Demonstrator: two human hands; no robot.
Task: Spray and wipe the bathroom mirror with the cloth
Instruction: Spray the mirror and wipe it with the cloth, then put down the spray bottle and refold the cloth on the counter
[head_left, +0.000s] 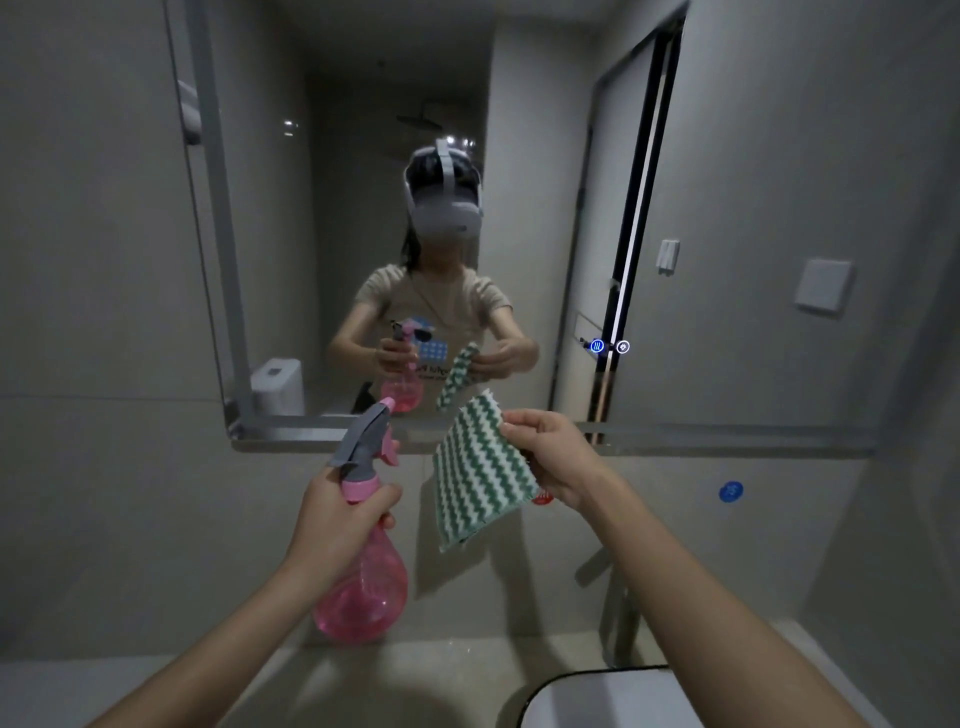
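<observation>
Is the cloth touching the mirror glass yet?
Apart. The head view shows the cloth hanging from the right hand, its own reflection separate in the mirror.

A single wide-angle view is given from a camera worn on the head, faced forward and slightly down at the mirror (395, 234) from close range. Both forearms are taken in from below, and the wearer with the headset (444, 200) is reflected straight ahead.

spray bottle (363, 582): pink, grey nozzle | cloth (480, 475): green-white zigzag
</observation>
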